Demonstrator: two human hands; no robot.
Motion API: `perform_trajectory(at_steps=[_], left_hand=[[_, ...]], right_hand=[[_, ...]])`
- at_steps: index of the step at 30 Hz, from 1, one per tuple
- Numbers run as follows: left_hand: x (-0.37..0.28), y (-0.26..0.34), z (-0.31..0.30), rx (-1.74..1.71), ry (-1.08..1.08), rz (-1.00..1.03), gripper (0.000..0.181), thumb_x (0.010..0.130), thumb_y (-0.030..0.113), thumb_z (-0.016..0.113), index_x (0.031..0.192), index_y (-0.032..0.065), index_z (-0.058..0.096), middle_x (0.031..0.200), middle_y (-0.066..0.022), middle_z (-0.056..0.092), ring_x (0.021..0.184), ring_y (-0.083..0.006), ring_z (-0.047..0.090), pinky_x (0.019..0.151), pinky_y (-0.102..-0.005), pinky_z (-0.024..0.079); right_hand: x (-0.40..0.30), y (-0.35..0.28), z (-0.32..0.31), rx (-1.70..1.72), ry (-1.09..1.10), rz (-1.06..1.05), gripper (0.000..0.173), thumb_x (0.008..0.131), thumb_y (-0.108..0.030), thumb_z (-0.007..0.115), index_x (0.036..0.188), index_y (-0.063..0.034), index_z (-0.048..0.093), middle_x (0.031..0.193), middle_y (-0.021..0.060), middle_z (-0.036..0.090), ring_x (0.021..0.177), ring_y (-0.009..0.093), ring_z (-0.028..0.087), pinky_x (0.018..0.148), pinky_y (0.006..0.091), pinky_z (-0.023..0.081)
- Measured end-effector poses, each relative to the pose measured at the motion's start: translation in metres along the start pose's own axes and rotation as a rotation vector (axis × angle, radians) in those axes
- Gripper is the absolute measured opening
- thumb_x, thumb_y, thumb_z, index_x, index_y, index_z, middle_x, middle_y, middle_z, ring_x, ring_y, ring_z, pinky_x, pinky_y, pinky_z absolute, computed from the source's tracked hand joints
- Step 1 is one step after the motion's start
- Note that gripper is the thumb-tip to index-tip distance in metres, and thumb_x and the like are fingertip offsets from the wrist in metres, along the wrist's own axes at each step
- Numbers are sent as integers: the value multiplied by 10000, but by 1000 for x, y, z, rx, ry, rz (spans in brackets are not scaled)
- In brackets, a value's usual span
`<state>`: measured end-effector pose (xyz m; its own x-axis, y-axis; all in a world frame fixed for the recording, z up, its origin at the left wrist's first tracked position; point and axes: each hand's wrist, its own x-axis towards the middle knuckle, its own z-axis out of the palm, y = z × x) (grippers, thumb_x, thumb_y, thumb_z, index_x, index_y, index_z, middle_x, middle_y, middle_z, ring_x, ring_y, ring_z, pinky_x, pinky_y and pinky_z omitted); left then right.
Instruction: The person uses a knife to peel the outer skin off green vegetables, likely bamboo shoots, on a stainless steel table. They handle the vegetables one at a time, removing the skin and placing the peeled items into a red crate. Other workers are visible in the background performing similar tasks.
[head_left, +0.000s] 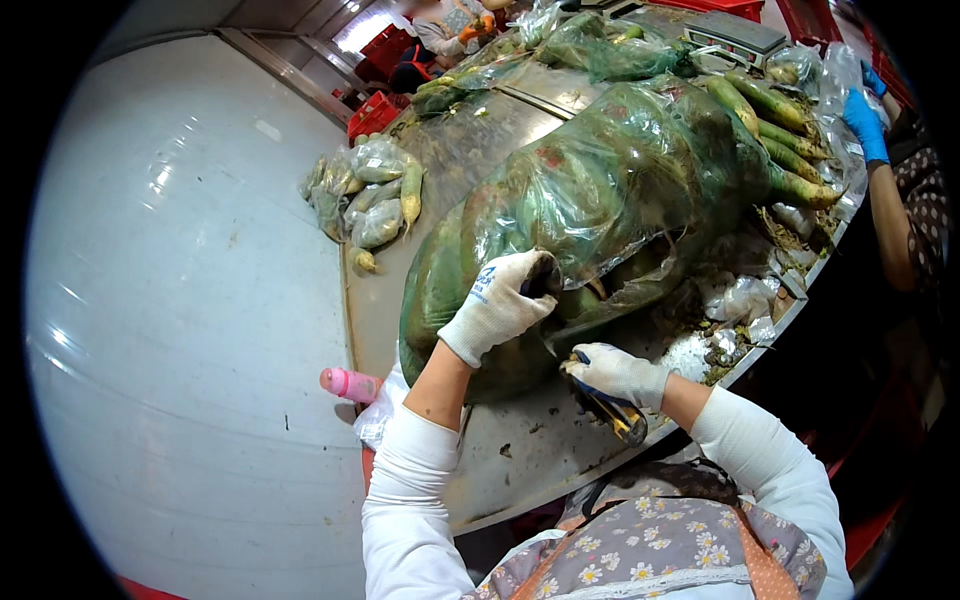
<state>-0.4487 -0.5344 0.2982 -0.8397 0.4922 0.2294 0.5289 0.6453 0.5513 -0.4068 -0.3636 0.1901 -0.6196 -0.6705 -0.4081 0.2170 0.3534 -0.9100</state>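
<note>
A large green plastic sack (600, 176) full of long green radishes lies across the metal table. Its near side has a torn slit, and radishes show dark inside. My left hand (501, 304), in a white knit glove with a dark palm, pinches the plastic film at the left end of the slit. Lower and to the right, my gloved right hand (619, 375) is closed around a yellow and black utility knife (621, 421). The knife's handle points down towards me. Its tip is close to the sack's lower side; whether the blade touches the plastic I cannot tell.
Bagged radishes (367, 191) sit by the white wall. A pink bottle (351, 385) stands left of my forearm. Bare radishes (780, 127) stick out at the sack's far end, near a scale (735, 37). Scraps (739, 307) litter the right edge. Blue-gloved hands (866, 124) of a co-worker hold clear plastic.
</note>
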Motion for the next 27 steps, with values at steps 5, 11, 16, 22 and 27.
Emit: perform_trajectory(at_steps=[5, 11, 16, 22, 27], left_hand=[[-6, -2, -6, -287, 38, -257, 165, 776, -37, 659, 923, 7, 602, 817, 2, 593, 760, -72, 529, 698, -241, 473], [-21, -8, -6, -435, 146, -235, 193, 812, -50, 661, 973, 29, 591, 888, 19, 604, 807, -63, 552, 761, -228, 492], [-19, 6, -11, -549, 185, -270, 215, 802, -59, 675, 972, 42, 589, 880, 29, 584, 807, -56, 544, 760, -221, 490], [-17, -3, -9, -581, 232, -262, 198, 782, -51, 692, 935, 31, 597, 861, 19, 595, 798, -58, 539, 758, -226, 487], [-18, -3, -8, -679, 245, -252, 218, 794, -57, 687, 941, 50, 567, 861, 37, 546, 797, -46, 510, 749, -212, 473]], right_hand=[[-33, 29, 28, -399, -183, -184, 484, 950, -413, 497, 1153, 15, 598, 1170, 287, 617, 1124, 421, 586, 956, 446, 457], [-45, 10, -8, 72, 99, 30, 312, 965, -302, 539, 1078, -12, 573, 940, 211, 662, 893, 352, 650, 818, 424, 513], [-9, 7, -2, 158, 8, -64, 283, 998, -272, 516, 994, 9, 546, 778, 117, 632, 657, 214, 641, 615, 361, 516], [-5, 21, 11, 241, -143, -11, 272, 1008, -267, 513, 954, -3, 553, 722, 71, 593, 610, 177, 627, 536, 345, 503], [5, -11, 4, 86, -199, 122, 292, 1001, -266, 526, 973, 20, 580, 805, 129, 666, 701, 213, 649, 611, 365, 508]])
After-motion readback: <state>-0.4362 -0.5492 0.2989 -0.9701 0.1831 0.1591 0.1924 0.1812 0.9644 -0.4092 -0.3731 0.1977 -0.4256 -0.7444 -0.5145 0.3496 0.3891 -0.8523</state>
